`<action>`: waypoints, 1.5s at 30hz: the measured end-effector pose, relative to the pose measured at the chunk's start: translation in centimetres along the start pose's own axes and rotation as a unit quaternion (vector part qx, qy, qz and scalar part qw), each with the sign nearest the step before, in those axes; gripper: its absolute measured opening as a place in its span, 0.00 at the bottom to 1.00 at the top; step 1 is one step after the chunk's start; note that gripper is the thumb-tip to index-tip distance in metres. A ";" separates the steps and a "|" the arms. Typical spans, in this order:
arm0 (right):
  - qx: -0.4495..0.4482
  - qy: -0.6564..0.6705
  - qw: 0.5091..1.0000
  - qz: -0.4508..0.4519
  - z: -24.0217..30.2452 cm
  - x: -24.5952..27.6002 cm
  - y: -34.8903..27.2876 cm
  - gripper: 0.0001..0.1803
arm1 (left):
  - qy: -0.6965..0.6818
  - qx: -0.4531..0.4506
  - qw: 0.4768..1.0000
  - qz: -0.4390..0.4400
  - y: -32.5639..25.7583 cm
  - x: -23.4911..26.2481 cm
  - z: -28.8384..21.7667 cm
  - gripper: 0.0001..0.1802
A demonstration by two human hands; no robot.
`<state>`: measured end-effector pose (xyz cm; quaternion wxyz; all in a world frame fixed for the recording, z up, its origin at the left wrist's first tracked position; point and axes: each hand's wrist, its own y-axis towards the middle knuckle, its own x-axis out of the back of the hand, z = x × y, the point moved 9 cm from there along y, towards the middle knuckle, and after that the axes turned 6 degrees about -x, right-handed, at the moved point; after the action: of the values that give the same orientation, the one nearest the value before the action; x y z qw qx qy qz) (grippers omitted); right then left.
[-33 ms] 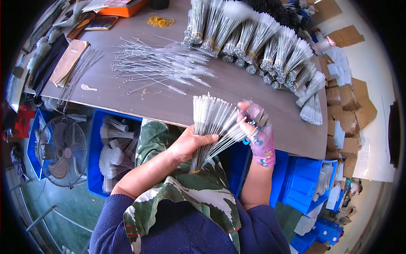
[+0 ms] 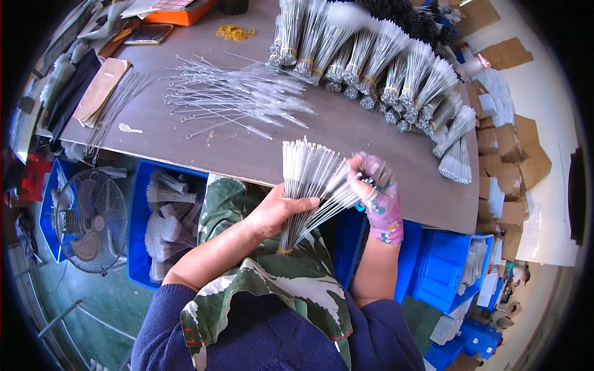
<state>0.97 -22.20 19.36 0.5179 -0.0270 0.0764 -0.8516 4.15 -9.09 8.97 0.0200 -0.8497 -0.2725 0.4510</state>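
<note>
My left hand (image 2: 281, 207) is closed around a thick bundle of thin wire brushes (image 2: 309, 170), white bristled ends up, above my lap. A yellow rubber band (image 2: 284, 251) circles the bundle's lower end. Several brushes fan out of it to the right, their tips reaching my right hand (image 2: 380, 198). That hand wears a pink flowered fingerless glove, and its bent fingers are drawn together beside those tips. Whatever lies between the fingers is hidden and slightly blurred. Beyond the bundle, a loose spread of similar brushes (image 2: 238, 93) lies on the brown table (image 2: 204, 148).
Banded brush bundles (image 2: 371, 59) crowd the table's far right. Yellow rubber bands (image 2: 235, 32), a phone (image 2: 148, 33) and a brown paper packet (image 2: 102, 89) lie farther left. Below stand a fan (image 2: 93, 221) and blue bins (image 2: 137, 247). Cardboard boxes (image 2: 504, 154) line the right side.
My right hand's fingers have shifted slightly and curled in near the fanned brush tips. My left hand and the bundle hold their place.
</note>
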 end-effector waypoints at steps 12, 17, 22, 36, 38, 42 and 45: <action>0.025 -0.068 0.997 0.002 -0.2 0.3 1.3 0.20 | 0.023 -0.006 1.000 0.014 0.3 -0.1 0.0 0.20; -0.024 0.109 0.986 0.126 -0.1 -1.1 0.4 0.08 | -0.056 0.029 0.998 -0.023 -0.7 0.0 0.8 0.20; -0.023 0.039 0.999 0.017 -2.1 1.4 0.4 0.11 | -0.039 0.025 0.998 -0.033 0.0 2.7 2.4 0.14; -0.028 -0.023 0.999 0.013 -1.0 0.9 2.1 0.14 | -0.050 0.029 0.998 -0.018 0.8 1.1 0.2 0.13; -0.032 -0.027 0.999 0.012 -1.2 0.9 1.8 0.14 | -0.031 0.024 0.999 0.010 0.7 1.0 0.4 0.15; -0.056 -0.027 0.997 0.036 -0.8 0.3 1.1 0.15 | -0.022 0.016 1.000 -0.012 0.3 0.7 0.3 0.17; -0.047 -0.006 0.997 0.059 -0.2 -0.4 0.9 0.13 | -0.016 0.025 1.000 -0.005 0.2 0.4 0.3 0.20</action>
<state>1.89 -22.26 19.07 0.5658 -0.0517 0.1153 -0.8148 4.17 -9.14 8.41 0.0389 -0.8400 -0.2656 0.4715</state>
